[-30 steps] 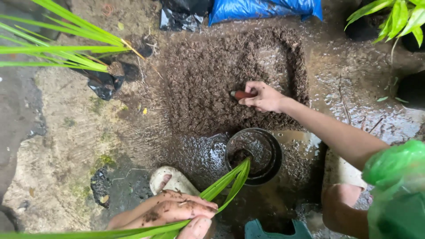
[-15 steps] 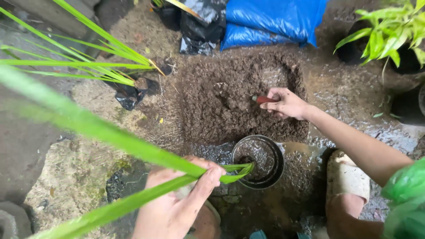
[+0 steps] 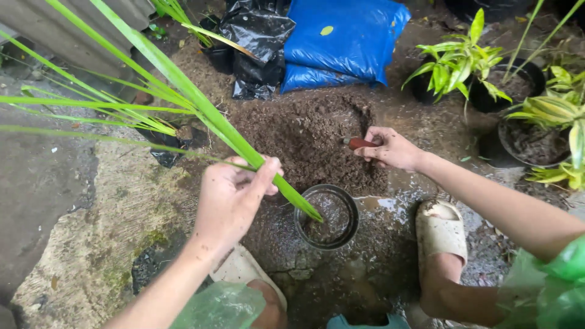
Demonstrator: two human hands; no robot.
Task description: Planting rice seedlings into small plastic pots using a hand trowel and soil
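Note:
My left hand (image 3: 234, 198) grips the stems of a long-leaved green plant (image 3: 183, 91), whose base points down into a small round black pot (image 3: 327, 217) on the wet ground. The plant's leaves fan up and to the left. My right hand (image 3: 390, 148) is closed on the red handle of a small trowel (image 3: 356, 143), resting on a heap of dark brown soil (image 3: 304, 134) just beyond the pot. The trowel's blade is hidden in the soil.
Blue sacks (image 3: 347, 39) and black plastic bags (image 3: 256, 36) lie behind the soil heap. Potted green plants (image 3: 463, 61) stand at the right. My feet in pale sandals (image 3: 440, 234) flank the pot. A grey wall (image 3: 73, 30) runs along the upper left.
My left hand has lifted the plant from near the ground and swung it more upright, its base now over the pot. My right hand stays on the trowel in the soil.

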